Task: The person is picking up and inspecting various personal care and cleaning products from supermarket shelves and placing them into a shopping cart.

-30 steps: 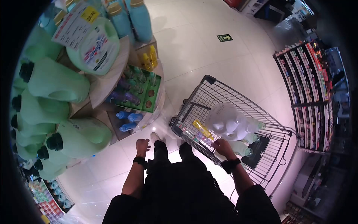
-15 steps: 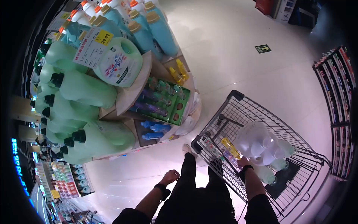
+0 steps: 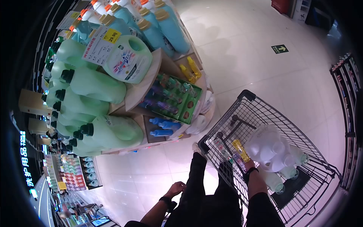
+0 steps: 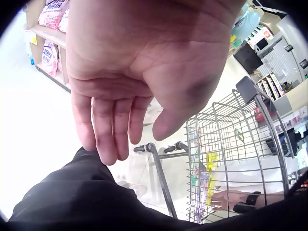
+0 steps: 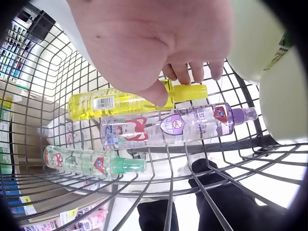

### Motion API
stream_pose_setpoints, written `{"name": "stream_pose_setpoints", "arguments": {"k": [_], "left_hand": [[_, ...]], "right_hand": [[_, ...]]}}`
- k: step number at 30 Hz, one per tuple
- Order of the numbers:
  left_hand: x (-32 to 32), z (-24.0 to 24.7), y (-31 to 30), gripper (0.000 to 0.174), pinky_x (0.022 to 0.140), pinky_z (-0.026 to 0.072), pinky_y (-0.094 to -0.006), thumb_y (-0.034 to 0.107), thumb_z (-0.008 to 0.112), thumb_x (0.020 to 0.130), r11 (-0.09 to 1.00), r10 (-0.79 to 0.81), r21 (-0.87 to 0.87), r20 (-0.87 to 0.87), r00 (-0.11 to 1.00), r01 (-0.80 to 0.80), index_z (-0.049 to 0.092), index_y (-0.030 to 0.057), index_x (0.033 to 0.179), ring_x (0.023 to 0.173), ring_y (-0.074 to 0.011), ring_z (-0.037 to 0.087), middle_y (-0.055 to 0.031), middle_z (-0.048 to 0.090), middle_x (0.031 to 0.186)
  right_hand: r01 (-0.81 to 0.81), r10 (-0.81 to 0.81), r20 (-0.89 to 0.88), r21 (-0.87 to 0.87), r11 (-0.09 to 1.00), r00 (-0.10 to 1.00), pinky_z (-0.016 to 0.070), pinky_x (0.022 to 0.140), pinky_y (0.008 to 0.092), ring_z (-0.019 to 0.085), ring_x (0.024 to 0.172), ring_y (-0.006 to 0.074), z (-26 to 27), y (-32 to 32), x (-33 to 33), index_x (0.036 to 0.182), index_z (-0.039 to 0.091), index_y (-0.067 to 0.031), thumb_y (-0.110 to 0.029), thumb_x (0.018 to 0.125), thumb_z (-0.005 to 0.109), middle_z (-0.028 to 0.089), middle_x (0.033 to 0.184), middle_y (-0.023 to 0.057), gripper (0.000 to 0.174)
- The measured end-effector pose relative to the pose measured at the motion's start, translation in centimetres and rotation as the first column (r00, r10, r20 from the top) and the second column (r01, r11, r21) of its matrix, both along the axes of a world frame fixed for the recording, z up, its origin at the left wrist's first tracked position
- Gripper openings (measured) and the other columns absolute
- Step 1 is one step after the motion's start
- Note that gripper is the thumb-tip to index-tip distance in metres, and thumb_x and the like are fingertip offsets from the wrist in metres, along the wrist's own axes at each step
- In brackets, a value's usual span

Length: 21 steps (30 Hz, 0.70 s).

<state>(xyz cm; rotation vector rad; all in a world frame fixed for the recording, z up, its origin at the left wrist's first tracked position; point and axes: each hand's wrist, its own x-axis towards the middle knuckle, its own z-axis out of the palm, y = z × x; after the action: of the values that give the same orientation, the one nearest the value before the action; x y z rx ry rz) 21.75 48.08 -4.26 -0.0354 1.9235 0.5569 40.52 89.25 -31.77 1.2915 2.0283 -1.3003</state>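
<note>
My right hand (image 3: 250, 165) reaches down into the wire shopping cart (image 3: 248, 95). In the right wrist view its thumb lies across a yellow bottle (image 5: 110, 104) near the cap, with fingertips at the far side, pinching it. Beside that bottle lie a clear bottle with a purple cap (image 5: 156, 129) and another with a green cap (image 5: 79, 161). Large whitish jugs (image 3: 261, 142) stand close by the hand. My left hand (image 3: 176, 188) hangs beside my leg, fingers loosely extended and holding nothing; its palm fills the top of the left wrist view.
Left of the cart, a round display carries large green detergent jugs (image 3: 121, 130), turquoise bottles (image 3: 176, 34), a green tray (image 3: 193, 100) of spray bottles and blue bottles (image 3: 162, 132). A dark shelf rack (image 3: 349, 125) stands at the right. My legs are against the cart's near side.
The head view has swung left, so display and cart sit further right in it. My right hand has gone deeper into the cart, to the yellow bottle. My left hand stays low and empty.
</note>
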Motion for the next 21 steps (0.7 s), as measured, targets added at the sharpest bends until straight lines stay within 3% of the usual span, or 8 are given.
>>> {"name": "stream_pose_setpoints", "arguments": {"k": [4, 7, 10, 13, 15, 18, 19, 21], "left_hand": [[0.4, 0.3, -0.5, 0.032, 0.07, 0.0555, -0.0332, 0.025, 0.059, 0.09, 0.998, -0.012, 0.064, 0.03, 0.999, 0.01, 0.062, -0.0058, 0.1, 0.077, -0.0217, 0.069, -0.0142, 0.069, 0.084], [0.1, 0.0, -0.5, 0.031, 0.07, 0.0551, -0.0328, 0.023, 0.06, 0.089, 0.997, 0.02, 0.068, 0.037, 0.999, -0.022, 0.062, -0.0062, 0.1, 0.077, -0.0213, 0.069, -0.0157, 0.069, 0.087], [-0.3, -0.1, 0.2, 0.034, 0.071, 0.0548, -0.0329, 0.026, 0.059, 0.089, 0.997, -0.03, 0.076, 0.032, 0.999, 0.028, 0.062, -0.0065, 0.101, 0.079, -0.0217, 0.069, -0.0163, 0.068, 0.088], [-0.8, 0.6, 2.2, 0.035, 0.072, 0.0545, -0.0333, 0.026, 0.059, 0.088, 0.995, -0.082, 0.05, -0.008, 0.997, 0.083, 0.061, -0.0066, 0.101, 0.079, -0.0235, 0.07, -0.0168, 0.069, 0.09], [-1.0, 1.4, 3.7, 0.031, 0.072, 0.0545, -0.0329, 0.022, 0.059, 0.088, 0.987, -0.098, 0.121, -0.077, 0.992, 0.107, 0.062, -0.0061, 0.101, 0.078, -0.0234, 0.07, -0.0167, 0.069, 0.088], [-1.7, 4.1, 7.1, 0.022, 0.071, 0.0539, -0.0329, 0.017, 0.061, 0.088, 0.958, -0.162, 0.184, -0.278, 0.947, 0.218, 0.064, -0.0022, 0.097, 0.076, -0.0232, 0.07, -0.0143, 0.07, 0.082], [-2.0, 5.8, 8.9, 0.021, 0.07, 0.0536, -0.0331, 0.017, 0.062, 0.088, 0.944, -0.186, 0.192, -0.364, 0.913, 0.268, 0.065, -0.0012, 0.096, 0.075, -0.0239, 0.07, -0.014, 0.07, 0.081], [-2.0, 9.4, 12.7, 0.016, 0.068, 0.0526, -0.0333, 0.015, 0.062, 0.087, 0.928, -0.205, 0.16, -0.534, 0.82, 0.336, 0.066, 0.0012, 0.094, 0.074, -0.0266, 0.069, -0.0134, 0.069, 0.078]], "right_hand": [[0.157, -0.157, 0.093, 0.001, 0.988, 0.983, 0.0474, 0.092, 0.0503, 0.057, 0.112, 0.042, 0.7, -0.8, 0.2, 0.125, 0.055, -0.0116, -0.028, 0.086, 0.056, 0.061, 0.119, 0.0236, 0.043], [-0.016, 0.007, 0.153, 0.058, 0.998, 0.988, 0.0482, 0.092, 0.0479, 0.061, 0.108, 0.038, 4.9, -0.3, -1.0, 0.125, 0.058, -0.0165, -0.041, 0.084, 0.061, 0.064, 0.116, 0.019, 0.048], [-0.009, 0.014, 0.198, -0.029, 1.0, 0.98, 0.0481, 0.091, 0.0472, 0.062, 0.105, 0.0386, 6.2, -0.2, -2.0, 0.125, 0.057, -0.0116, -0.046, 0.083, 0.063, 0.065, 0.113, 0.021, 0.055], [0.104, -0.1, 0.028, -0.193, 0.976, 0.995, 0.047, 0.088, 0.0484, 0.062, 0.103, 0.0392, 9.2, -0.4, -2.6, 0.113, 0.056, 0.0035, -0.049, 0.082, 0.065, 0.066, 0.106, 0.0249, 0.062], [0.111, -0.127, -0.109, -0.139, 0.984, 0.986, 0.0516, 0.075, 0.0449, 0.068, 0.088, 0.0352, 11.4, -0.5, -2.8, 0.104, 0.059, 0.0043, -0.05, 0.082, 0.065, 0.068, 0.093, 0.0227, 0.059], [0.154, -0.212, -0.065, -0.487, 0.86, 0.975, 0.0452, 0.044, 0.0304, 0.058, 0.052, 0.0155, 13.6, 0.8, -4.2, 0.086, 0.062, 0.003, -0.049, 0.083, 0.066, 0.058, 0.064, 0.0077, 0.052], [0.145, -0.205, -0.074, -0.481, 0.865, 0.976, 0.0452, 0.044, 0.0304, 0.058, 0.052, 0.0155, 16.2, 0.8, -4.3, 0.086, 0.062, 0.003, -0.049, 0.083, 0.066, 0.058, 0.064, 0.0077, 0.052], [0.328, -0.397, 0.056, -0.673, 0.663, 0.916, 0.0406, 0.042, 0.0258, 0.053, 0.051, 0.0118, 20.4, 0.6, -4.1, 0.083, 0.061, -0.0025, -0.046, 0.085, 0.065, 0.055, 0.064, 0.0028, 0.044]]}}
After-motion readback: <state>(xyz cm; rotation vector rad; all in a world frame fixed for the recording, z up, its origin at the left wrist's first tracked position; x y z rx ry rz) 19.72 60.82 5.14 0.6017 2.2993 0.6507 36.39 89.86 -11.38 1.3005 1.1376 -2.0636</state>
